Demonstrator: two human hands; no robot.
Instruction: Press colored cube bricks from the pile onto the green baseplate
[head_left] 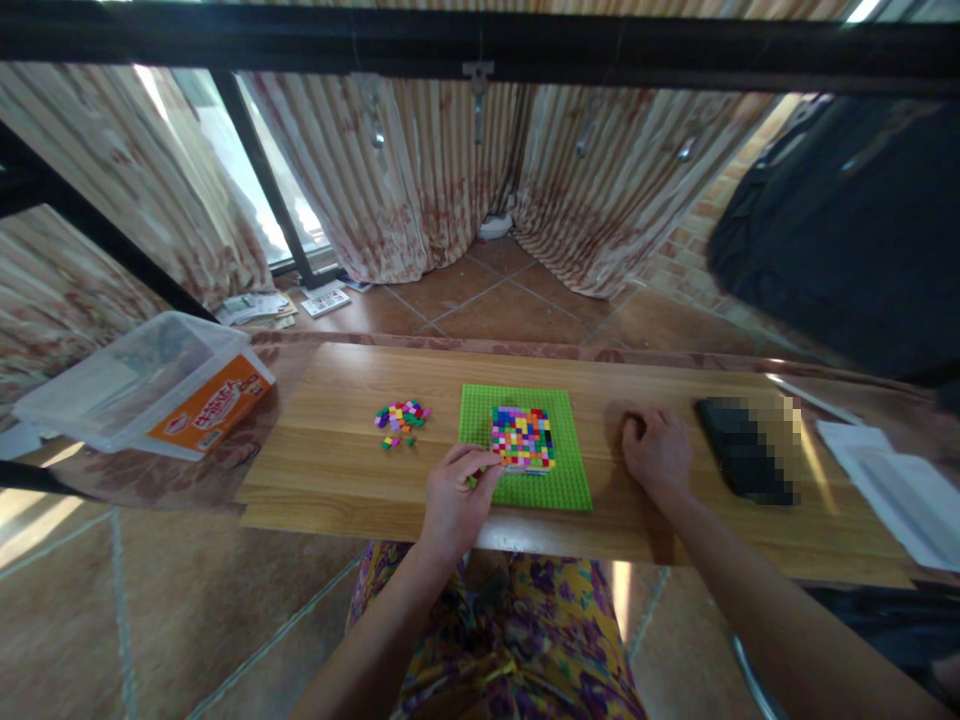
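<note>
A green studded baseplate (574, 480) lies on the wooden table in front of me. On it stands a square build of small multicoloured toy bricks (523, 437). My left hand (456, 492) reaches over the plate's left edge, thumb and forefinger pinched together at the build's near left corner. Whether a brick is between those fingertips cannot be made out. Left of the plate lies a heap of loose coloured bricks (403, 416), with several strays just nearer to me. My right hand (658, 448) rests on the table right of the plate, fingers curled in, with nothing seen in it.
A dark phone-like object (739, 450), partly pixelated, lies right of my right hand. The wooden table (330, 490) is long and narrow. A clear plastic bin (150, 385) with an orange label stands at its left end. White papers (892, 480) lie at the right end.
</note>
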